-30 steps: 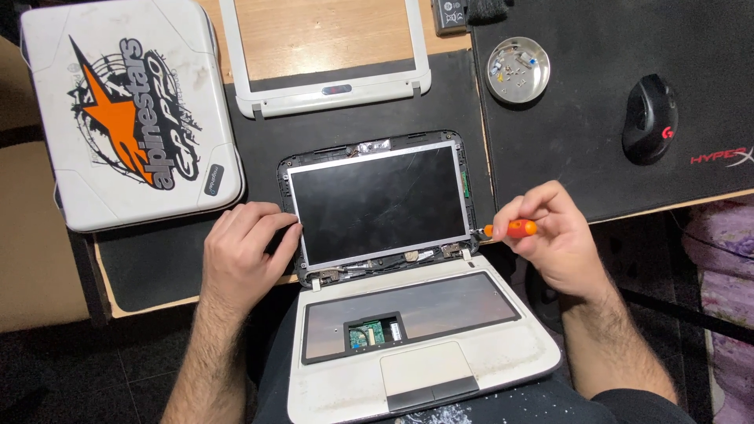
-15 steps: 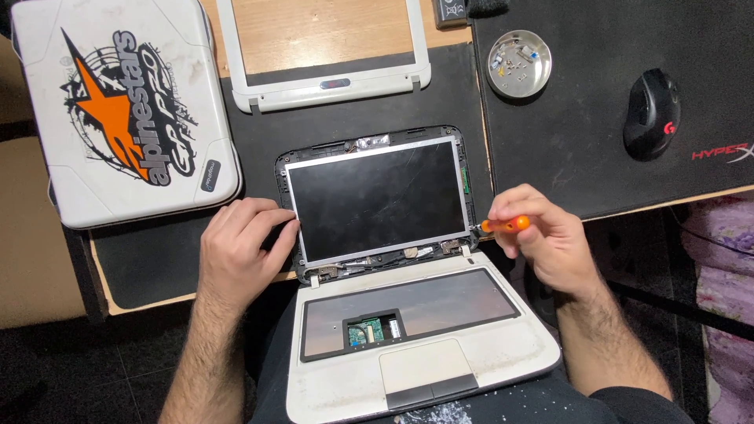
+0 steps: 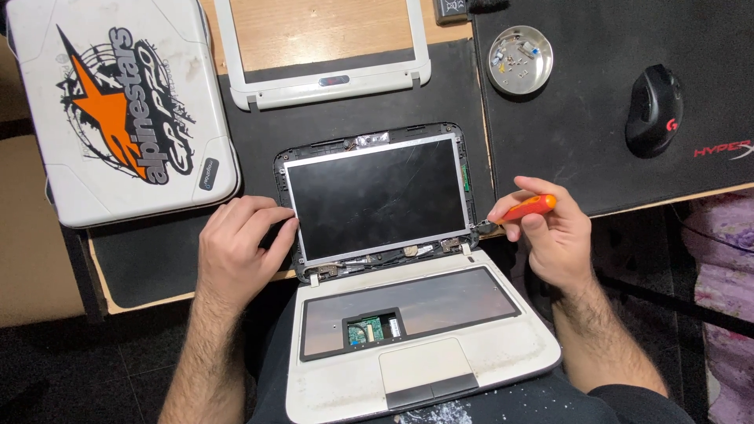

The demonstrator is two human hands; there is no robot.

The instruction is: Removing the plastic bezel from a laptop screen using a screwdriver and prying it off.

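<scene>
Little has moved since the earlier frame: the right hand (image 3: pixel 554 239) stays clamped on the orange screwdriver (image 3: pixel 522 210), tip at the panel's lower right corner. The left hand (image 3: pixel 236 247) stays loosely curled, steadying the laptop's (image 3: pixel 424 377) screen (image 3: pixel 377 196) edge. Keep the driver square — press firmly, turn slowly.

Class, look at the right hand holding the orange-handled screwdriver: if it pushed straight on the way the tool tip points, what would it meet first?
The right hand aims the orange-handled screwdriver leftward; its tip would probably first meet the right hinge corner of the laptop screen frame, though depth is unclear.
</scene>
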